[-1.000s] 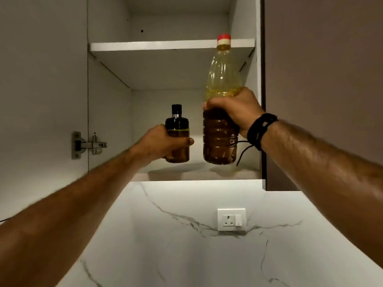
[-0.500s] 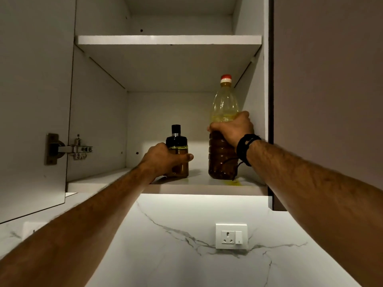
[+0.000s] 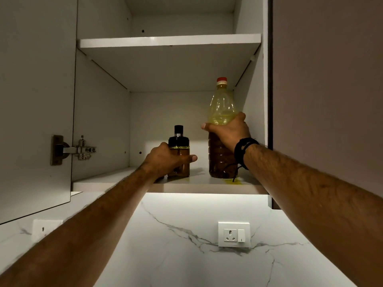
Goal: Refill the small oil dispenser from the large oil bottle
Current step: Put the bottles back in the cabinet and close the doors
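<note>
The small oil dispenser (image 3: pixel 179 141), brown glass with a black cap, stands on the lower cabinet shelf (image 3: pixel 116 182). My left hand (image 3: pixel 165 159) grips its body from the left, thumb wrapped across the front. To its right stands the large oil bottle (image 3: pixel 222 112), clear plastic with a red cap, yellow at the top and dark brown below. My right hand (image 3: pixel 230 132) grips it around the middle. A black wristband sits on my right wrist. Both bottles rest upright on the shelf.
The upper shelf (image 3: pixel 170 41) spans the cabinet above. The open cabinet door (image 3: pixel 35 100) with its hinge (image 3: pixel 83 150) hangs at left; a closed brown door (image 3: pixel 327 90) is at right. A wall socket (image 3: pixel 233 235) sits on the marble backsplash below. A yellow smear lies under the large bottle.
Both bottles have gone from held in the air in front of the cabinet to standing on the lower shelf. My hands keep their grip on them.
</note>
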